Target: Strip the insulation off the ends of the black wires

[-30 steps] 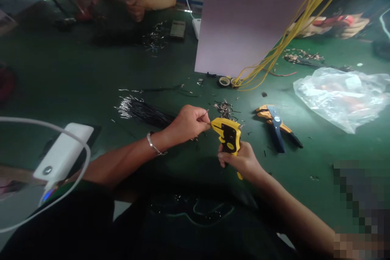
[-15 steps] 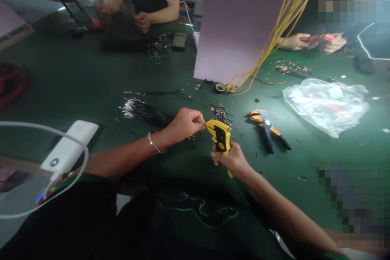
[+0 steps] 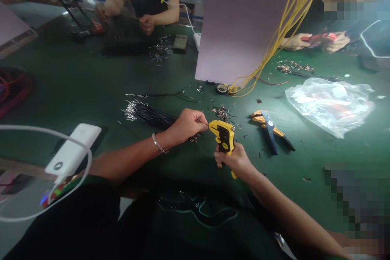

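My left hand [image 3: 192, 125] pinches a thin dark wire [image 3: 200, 116], its fingertips right at the jaws of a yellow and black hand tool [image 3: 224, 134]. The tool's handles are wrapped by my right hand [image 3: 234, 157]. Beside and partly behind my left hand lies a bundle of black wires [image 3: 149, 113] with bright bare tips at its left end. Small dark and copper-coloured scraps [image 3: 222, 113] are heaped just beyond the tool. Whether the wire's end sits inside the jaws cannot be made out.
Blue and orange pliers [image 3: 269, 130] and a clear plastic bag [image 3: 332, 103] lie right. Yellow wires [image 3: 274, 44] hang beside a pale panel [image 3: 237, 24], near a tape roll [image 3: 222, 89]. A white power bank [image 3: 74, 146] is left. Other people's hands [image 3: 147, 24] are across the table.
The whole view has shifted slightly, moving most things a little to the right in the picture. My hands keep nearly the same pose, with the wire and tool still held.
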`<state>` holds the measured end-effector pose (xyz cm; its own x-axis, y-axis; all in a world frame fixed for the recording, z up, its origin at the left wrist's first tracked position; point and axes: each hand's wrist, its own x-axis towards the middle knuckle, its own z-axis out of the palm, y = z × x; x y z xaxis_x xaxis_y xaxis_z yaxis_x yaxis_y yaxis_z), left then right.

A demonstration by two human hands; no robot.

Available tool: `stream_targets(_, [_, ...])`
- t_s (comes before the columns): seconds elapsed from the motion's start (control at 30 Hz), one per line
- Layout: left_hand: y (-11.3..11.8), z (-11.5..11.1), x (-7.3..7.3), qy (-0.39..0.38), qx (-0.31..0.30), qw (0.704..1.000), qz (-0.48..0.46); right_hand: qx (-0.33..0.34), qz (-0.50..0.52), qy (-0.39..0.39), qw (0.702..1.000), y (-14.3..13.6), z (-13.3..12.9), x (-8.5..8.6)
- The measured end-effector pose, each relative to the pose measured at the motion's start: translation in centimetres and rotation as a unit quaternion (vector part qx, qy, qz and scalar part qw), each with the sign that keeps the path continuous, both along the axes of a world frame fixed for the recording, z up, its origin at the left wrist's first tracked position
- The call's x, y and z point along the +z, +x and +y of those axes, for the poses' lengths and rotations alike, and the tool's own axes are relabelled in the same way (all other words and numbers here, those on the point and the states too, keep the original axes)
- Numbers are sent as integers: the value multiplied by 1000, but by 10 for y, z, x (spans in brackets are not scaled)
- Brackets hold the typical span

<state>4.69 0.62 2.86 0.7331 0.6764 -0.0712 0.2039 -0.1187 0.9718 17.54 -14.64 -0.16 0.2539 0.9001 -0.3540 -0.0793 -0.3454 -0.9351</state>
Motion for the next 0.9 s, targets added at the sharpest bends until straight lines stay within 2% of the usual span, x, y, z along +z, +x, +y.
stream_targets(0.23, [4,3,-5,-7,15,1000,14,5,53,-15,998,4,6,3])
stream_targets(0.5, [5,13,0,79,-6,996,34,40,74,-10,996,4,6,0])
stream_targets(0.77, [2,2,1,22,-8,998,50,22,101,-9,995,5,9,4])
stream_targets(0.9, [3,5,3,51,-6,998,42,34,119,-1,992,8,6,6])
